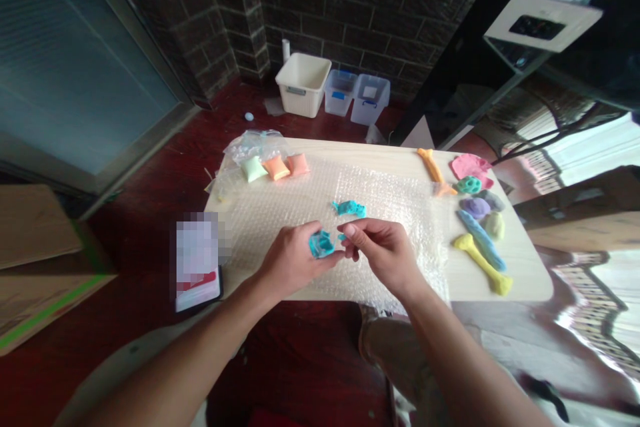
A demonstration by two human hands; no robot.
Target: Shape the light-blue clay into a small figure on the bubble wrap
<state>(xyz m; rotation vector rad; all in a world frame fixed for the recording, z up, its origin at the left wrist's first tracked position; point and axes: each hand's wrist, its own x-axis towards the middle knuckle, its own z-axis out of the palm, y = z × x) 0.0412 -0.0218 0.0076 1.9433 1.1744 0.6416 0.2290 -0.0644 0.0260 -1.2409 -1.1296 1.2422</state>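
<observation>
"Largest first?"
"Pale worktop [527, 270], with bubble wrap [400, 193] spread over much of it."
"Then?"
"Left hand [295, 250], curled in a grip; right hand [383, 250], just beside, closed in a pinch. Both above the wrap, near the front edge."
"Smaller?"
"Yellow bone-shaped piece [483, 263] and blue roll [481, 240], side by side at the worktop's right."
"And gripped in the left?"
"Plastic-wrapped turquoise clay [321, 245]."
"Just past the hands?"
"Turquoise piece [351, 208], on the wrap."
"Smallest?"
"Turquoise bit [342, 237], pinched in the right."
</observation>
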